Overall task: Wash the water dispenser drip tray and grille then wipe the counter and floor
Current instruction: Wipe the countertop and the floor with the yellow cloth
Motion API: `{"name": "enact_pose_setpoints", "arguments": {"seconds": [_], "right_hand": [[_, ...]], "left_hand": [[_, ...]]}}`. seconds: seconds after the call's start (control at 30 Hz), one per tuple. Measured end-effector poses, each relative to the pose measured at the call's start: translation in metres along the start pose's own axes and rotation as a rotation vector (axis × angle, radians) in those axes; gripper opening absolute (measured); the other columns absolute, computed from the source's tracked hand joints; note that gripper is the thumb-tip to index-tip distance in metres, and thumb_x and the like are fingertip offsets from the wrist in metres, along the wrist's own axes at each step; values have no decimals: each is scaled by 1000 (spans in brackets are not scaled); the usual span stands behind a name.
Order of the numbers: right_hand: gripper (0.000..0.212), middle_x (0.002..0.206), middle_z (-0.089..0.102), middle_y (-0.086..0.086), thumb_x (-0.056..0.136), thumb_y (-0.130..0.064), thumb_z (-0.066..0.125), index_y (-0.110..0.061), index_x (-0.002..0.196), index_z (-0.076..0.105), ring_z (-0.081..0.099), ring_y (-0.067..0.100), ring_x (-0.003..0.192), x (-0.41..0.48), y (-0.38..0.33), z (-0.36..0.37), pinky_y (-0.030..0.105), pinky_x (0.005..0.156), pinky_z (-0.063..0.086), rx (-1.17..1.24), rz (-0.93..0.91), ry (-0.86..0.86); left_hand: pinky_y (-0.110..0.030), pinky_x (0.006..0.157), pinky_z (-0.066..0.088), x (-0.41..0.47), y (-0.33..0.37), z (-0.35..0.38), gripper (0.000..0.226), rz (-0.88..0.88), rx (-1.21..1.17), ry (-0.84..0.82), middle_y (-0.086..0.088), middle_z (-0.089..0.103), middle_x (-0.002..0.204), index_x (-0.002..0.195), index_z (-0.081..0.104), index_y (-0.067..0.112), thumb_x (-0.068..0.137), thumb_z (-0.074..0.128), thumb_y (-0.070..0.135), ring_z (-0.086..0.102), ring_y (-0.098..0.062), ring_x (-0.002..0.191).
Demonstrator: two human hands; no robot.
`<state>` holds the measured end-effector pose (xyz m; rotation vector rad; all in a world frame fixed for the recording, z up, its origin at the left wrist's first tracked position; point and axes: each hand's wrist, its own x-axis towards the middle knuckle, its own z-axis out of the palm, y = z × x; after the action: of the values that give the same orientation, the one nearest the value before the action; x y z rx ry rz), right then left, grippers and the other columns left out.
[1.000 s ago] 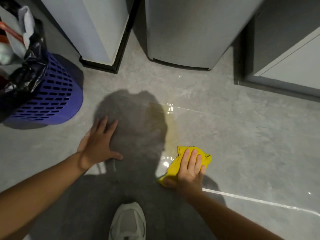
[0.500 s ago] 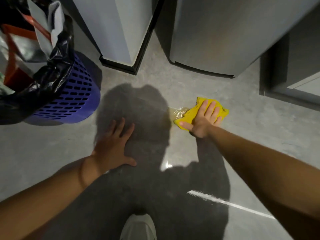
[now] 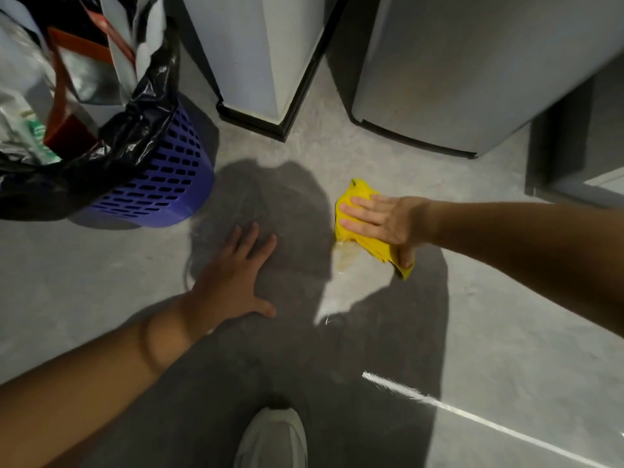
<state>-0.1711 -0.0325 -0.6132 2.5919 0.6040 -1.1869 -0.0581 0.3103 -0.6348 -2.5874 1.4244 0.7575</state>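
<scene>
Grey floor [image 3: 472,298], wet patch beside yellow cloth [image 3: 368,238]. Your right hand [image 3: 381,219] flat, fingers together on cloth; left hand [image 3: 236,278] spread, well left of cloth. Purple bin [image 3: 162,184] further left.

Open floor [image 3: 506,332] right, purple bin [image 3: 162,187] left, appliance bases [image 3: 270,119] ahead

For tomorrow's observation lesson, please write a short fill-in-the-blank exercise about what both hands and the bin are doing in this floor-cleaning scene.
1. The right hand presses a ____ cloth on the floor.
2. The left hand lies flat on the floor, holding ____.
3. The purple basket is lined with a ____ bag.
4. A wet patch shows just ____ the cloth.

Missing words: yellow; nothing; black; below
</scene>
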Motion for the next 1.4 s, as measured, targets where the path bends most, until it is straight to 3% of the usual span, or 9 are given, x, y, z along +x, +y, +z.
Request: {"name": "enact_pose_setpoints", "arguments": {"seconds": [0.13,0.3,0.43,0.53,0.67,0.83,0.97,1.1,1.4], "right_hand": [[158,168,-20,20,55,-80,78,-12,161,-17,-10,44,156,-41,-57,30,55,127,3,48,24,-3],[158,156,45,24,15,-79,85,-6,150,51,47,45,140,-83,-162,90,59,107,47,328,287,281],[155,161,35,27,30,-79,87,-2,156,39,31,49,147,-67,-255,97,68,108,43,720,563,280],[153,160,31,34,39,-81,83,6,155,35,34,58,144,-30,-292,69,72,107,36,998,841,307],[147,167,12,32,56,-97,40,3,161,15,14,55,152,21,-281,7,70,117,17,1364,1208,330],[151,169,-24,18,64,-85,69,-12,159,-23,-21,41,155,64,-215,-23,62,121,-9,1596,1299,331],[149,167,-30,15,67,-86,67,-14,158,-27,-27,39,154,70,-165,-21,61,119,-14,1476,1186,415],[149,167,-30,15,67,-88,65,-15,159,-26,-24,39,154,61,-113,-23,59,121,-10,1206,975,324],[153,166,-32,17,64,-78,77,-17,159,-27,-21,41,155,39,-43,-29,57,126,2,384,273,93]], "left_hand": [[-59,118,32,-3,-2,-6,154,14,7,-51,-8,-3,175,165,-2,36,43,74,89,-1,-42,159],[-56,117,36,-5,-18,-17,154,90,33,-120,-1,-13,175,164,-6,36,47,85,77,-1,-35,161],[-61,110,44,-15,-27,-15,154,-9,53,-89,-6,-3,175,165,-3,29,47,83,81,7,-38,159],[-62,106,47,-19,-29,-9,153,-25,43,-59,-13,5,173,165,4,25,47,82,83,12,-42,158],[-62,106,46,-18,-31,-9,152,-3,43,-59,-11,1,174,165,3,25,48,81,83,8,-43,159],[-62,109,44,-17,-33,-8,151,1,30,-43,-11,2,175,166,4,26,49,81,82,7,-43,159],[-61,114,41,-16,-34,-7,153,9,70,-27,-14,6,174,166,6,24,47,80,85,10,-44,158],[-59,115,37,-15,-35,-5,154,-3,42,-37,-11,1,175,166,4,26,46,83,81,5,-43,159],[-56,116,36,-17,-32,-7,155,-32,3,-50,-7,-5,175,166,1,30,45,87,76,0,-40,160]]}}
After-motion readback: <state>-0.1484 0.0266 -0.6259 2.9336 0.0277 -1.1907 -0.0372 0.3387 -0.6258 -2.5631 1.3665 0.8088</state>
